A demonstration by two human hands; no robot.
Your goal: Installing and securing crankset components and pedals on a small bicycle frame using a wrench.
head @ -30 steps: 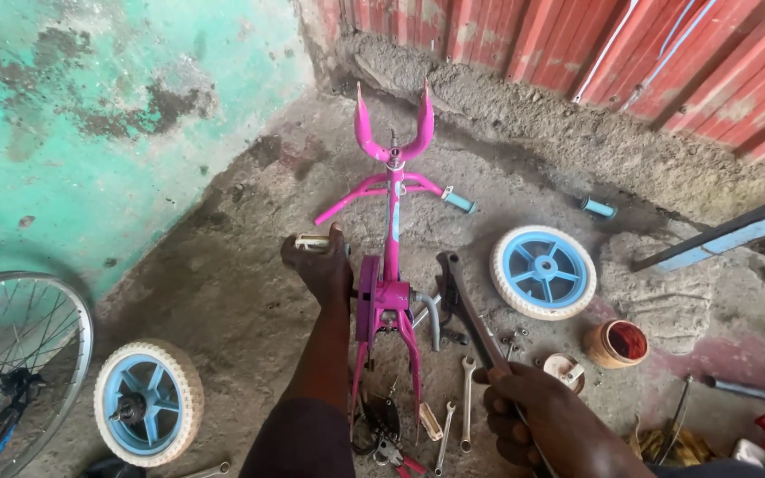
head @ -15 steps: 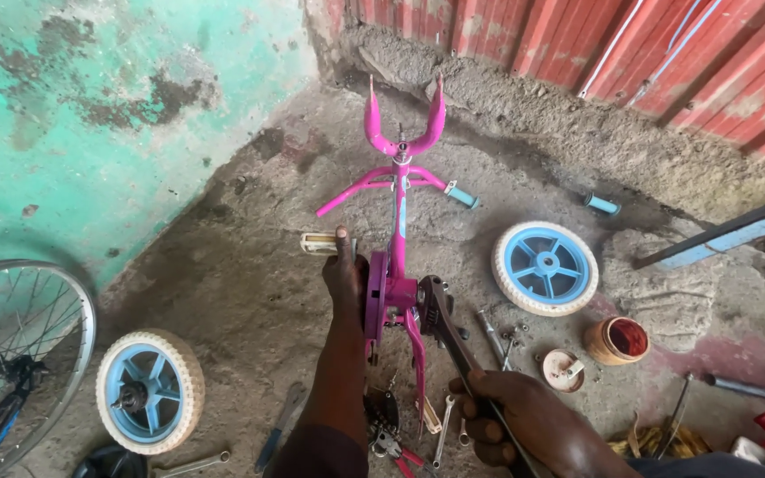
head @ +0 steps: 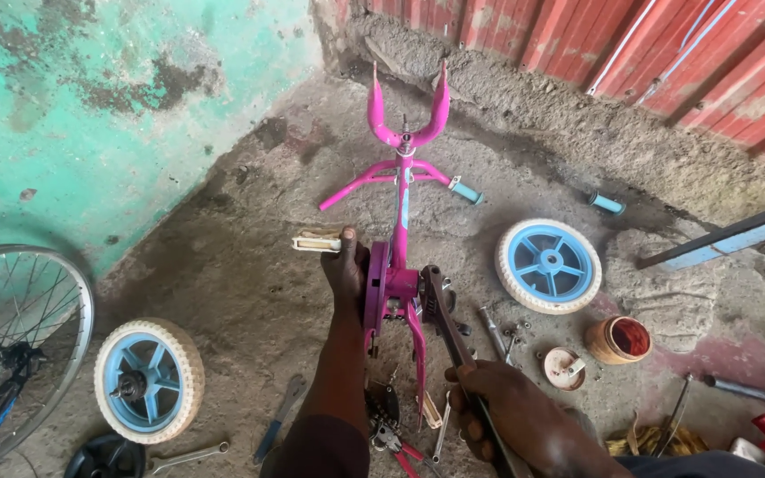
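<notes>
A small pink steel children's bicycle frame [head: 403, 221] lies stripped of its wheels on the rough concrete floor [head: 241, 265], fork pointing toward the red corrugated metal wall [head: 666, 53] and rear stays running back toward the person. The left hand [head: 347, 265] is closed around the pink chain guard and crank area, just beside a cream plastic pedal [head: 316, 241] that sticks out to the left. The right hand [head: 511, 416] is wrapped tight around the handle of a long dark metal adjustable wrench [head: 440, 310], whose head sits against the bottom bracket on the frame's right side; whether it actually bites on a nut cannot be made out. The frame looks stiff and fairly light, likely to twist or slide on the gritty floor under wrench force, so a firm hold near the crank housing seems the sensible place to steady it. The painted tubes may be slick; the wrench is heavy and rigid and best held far down its handle for leverage. Two blue-spoked wheels with white tyres lie apart, one [head: 549, 265] to the right and one [head: 148, 381] to the left, and loose spanners [head: 281, 416] are scattered near the person's arms.
</notes>
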